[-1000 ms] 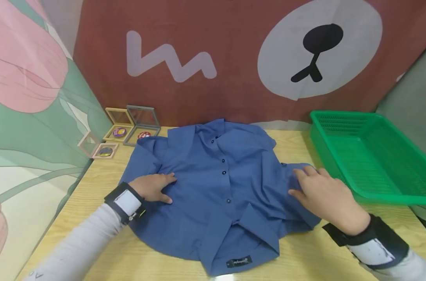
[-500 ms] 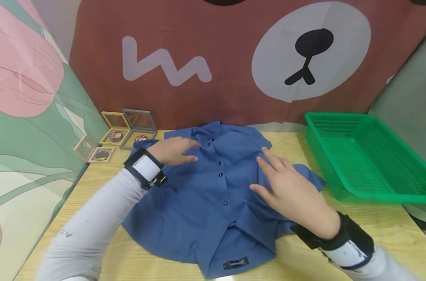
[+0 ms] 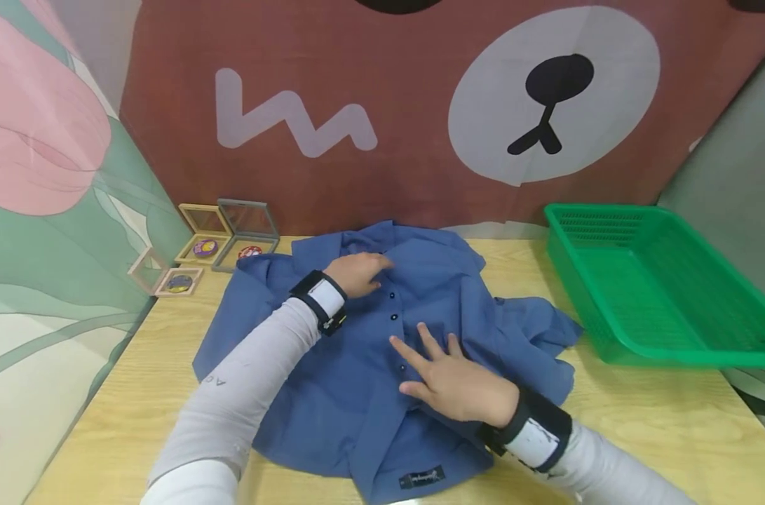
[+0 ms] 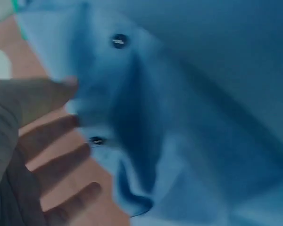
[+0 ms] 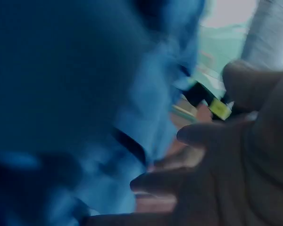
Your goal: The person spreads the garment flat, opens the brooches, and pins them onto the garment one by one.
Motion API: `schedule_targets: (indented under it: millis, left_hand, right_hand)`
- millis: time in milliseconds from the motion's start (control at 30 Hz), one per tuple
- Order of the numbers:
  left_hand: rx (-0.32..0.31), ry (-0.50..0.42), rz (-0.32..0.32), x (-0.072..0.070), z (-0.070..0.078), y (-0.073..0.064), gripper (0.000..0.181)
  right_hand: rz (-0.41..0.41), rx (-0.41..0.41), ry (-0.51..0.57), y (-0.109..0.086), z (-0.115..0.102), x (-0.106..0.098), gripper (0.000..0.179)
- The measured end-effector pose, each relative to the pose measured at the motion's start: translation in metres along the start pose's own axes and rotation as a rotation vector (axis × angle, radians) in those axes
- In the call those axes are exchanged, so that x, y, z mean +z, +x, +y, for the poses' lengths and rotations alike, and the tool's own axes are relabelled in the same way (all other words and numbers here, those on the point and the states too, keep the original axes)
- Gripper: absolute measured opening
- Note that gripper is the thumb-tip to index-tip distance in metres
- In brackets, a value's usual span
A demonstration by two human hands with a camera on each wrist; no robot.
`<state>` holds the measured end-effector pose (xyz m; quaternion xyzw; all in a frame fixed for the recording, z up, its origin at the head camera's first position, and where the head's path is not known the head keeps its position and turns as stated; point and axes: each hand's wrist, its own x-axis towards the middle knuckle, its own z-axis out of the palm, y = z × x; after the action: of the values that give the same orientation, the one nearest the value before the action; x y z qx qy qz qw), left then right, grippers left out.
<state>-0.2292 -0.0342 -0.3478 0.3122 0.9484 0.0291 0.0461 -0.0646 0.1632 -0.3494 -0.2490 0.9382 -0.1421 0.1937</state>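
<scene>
A blue button-up shirt (image 3: 319, 400) lies spread on the table, its black label (image 3: 421, 477) at the near end. Dark buttons run down the middle; one button (image 4: 119, 41) shows in the left wrist view. My left hand (image 3: 357, 275) is over the far part of the shirt beside the button strip, its thumb and fingers apart. My right hand (image 3: 461, 386) has its fingers spread over the near part, by a lower button (image 3: 402, 367). Neither hand visibly grips the cloth; whether the fingertips touch it is hard to tell. The right wrist view is blurred.
A green plastic basket (image 3: 599, 301) stands at the right of the wooden table (image 3: 111, 379). At the back left are small open display frames, a yellow one (image 3: 183, 245), a grey one (image 3: 271, 244) and a pink one (image 3: 195, 284), with round badges. A printed cloth wall (image 3: 414, 126) closes the back.
My left hand has left the shirt's left side and moved right and away to the button strip. My right hand has moved left from the right sleeve to over the near middle, spreading its fingers.
</scene>
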Motion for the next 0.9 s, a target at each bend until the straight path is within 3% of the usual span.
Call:
schedule_targets:
  millis: [133, 233, 433, 700, 900]
  left_hand:
    - [-0.028, 0.017, -0.020, 0.012, -0.002, 0.009, 0.051]
    - [-0.040, 0.030, -0.030, 0.020, -0.003, 0.019, 0.053]
    - [-0.051, 0.048, -0.072, 0.029, 0.004, 0.044, 0.056]
    - [-0.022, 0.030, -0.143, 0.041, 0.002, 0.074, 0.058]
    - [-0.062, 0.008, -0.199, 0.043, -0.007, 0.085, 0.061]
  right_hand:
    - [-0.181, 0.056, 0.044, 0.008, 0.003, 0.020, 0.061]
    - [-0.234, 0.124, 0.016, 0.011, 0.007, 0.032, 0.061]
    - [-0.265, 0.218, -0.046, 0.016, 0.012, 0.040, 0.064]
    - [-0.292, 0.218, -0.059, 0.015, 0.012, 0.040, 0.067]
    - [-0.290, 0.178, -0.056, 0.015, 0.016, 0.039, 0.067]
